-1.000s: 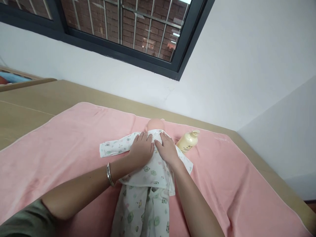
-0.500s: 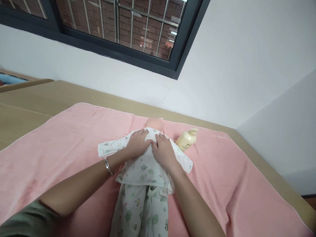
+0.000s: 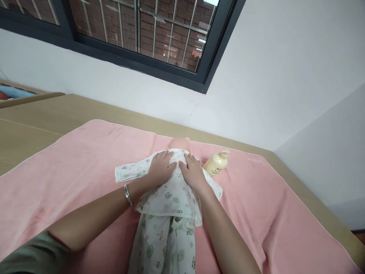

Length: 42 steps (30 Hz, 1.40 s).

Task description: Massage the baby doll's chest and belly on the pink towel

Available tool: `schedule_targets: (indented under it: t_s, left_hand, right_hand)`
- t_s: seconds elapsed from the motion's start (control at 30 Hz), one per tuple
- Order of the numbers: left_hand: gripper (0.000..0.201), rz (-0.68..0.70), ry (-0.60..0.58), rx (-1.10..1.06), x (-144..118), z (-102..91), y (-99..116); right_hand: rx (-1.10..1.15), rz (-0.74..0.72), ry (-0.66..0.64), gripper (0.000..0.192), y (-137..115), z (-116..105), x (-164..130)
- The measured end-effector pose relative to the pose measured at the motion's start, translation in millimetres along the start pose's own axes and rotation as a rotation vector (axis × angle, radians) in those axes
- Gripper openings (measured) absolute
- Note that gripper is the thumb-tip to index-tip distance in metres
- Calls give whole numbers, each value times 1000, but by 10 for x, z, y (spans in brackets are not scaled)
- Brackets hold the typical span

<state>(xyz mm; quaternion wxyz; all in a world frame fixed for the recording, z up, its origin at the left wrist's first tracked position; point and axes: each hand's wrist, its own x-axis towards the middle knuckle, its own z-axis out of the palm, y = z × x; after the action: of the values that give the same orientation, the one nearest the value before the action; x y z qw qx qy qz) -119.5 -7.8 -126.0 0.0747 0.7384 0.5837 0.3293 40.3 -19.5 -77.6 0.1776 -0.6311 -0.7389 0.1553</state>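
What looks like a baby doll lies on a pink blanket (image 3: 85, 160), its smooth round head (image 3: 179, 143) at the far end and its face hidden. It wears a white shirt (image 3: 171, 196) with small green prints and matching trousers (image 3: 162, 243). My left hand (image 3: 162, 167) rests flat on the left of the shirt's chest, fingers stretched out. On the right of the chest lies my right hand (image 3: 193, 171), also open, with its thumb close to the left thumb. A sleeve spreads out to either side.
A pale yellow pump bottle (image 3: 216, 163) leans beside the right sleeve. The blanket covers a wooden surface (image 3: 34, 125) against a white wall (image 3: 256, 76). A dark-framed window (image 3: 137, 61) with bars is above, and a wooden-edged box (image 3: 34, 98) is at far left.
Both hands have spread slightly apart on the chest, smoothing the shirt cloth between them. The thumbs now have a wider gap. The whole view has shifted a little.
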Motion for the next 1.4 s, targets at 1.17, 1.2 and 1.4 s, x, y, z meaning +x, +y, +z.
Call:
schedule_targets:
  t_s: [1.17, 1.2, 1.4]
  left_hand:
    - [58, -57, -194, -21, 104, -97, -23]
    - [59, -69, -220, -21, 125, -118, -15]
    - [61, -148, -331, -61, 250, -235, -25]
  right_hand:
    - [-122, -124, -8, 52, -293, -25, -235]
    - [-97, -130, -35, 51, -292, -95, -248]
    - [184, -116, 21, 46, -171, -680, -390]
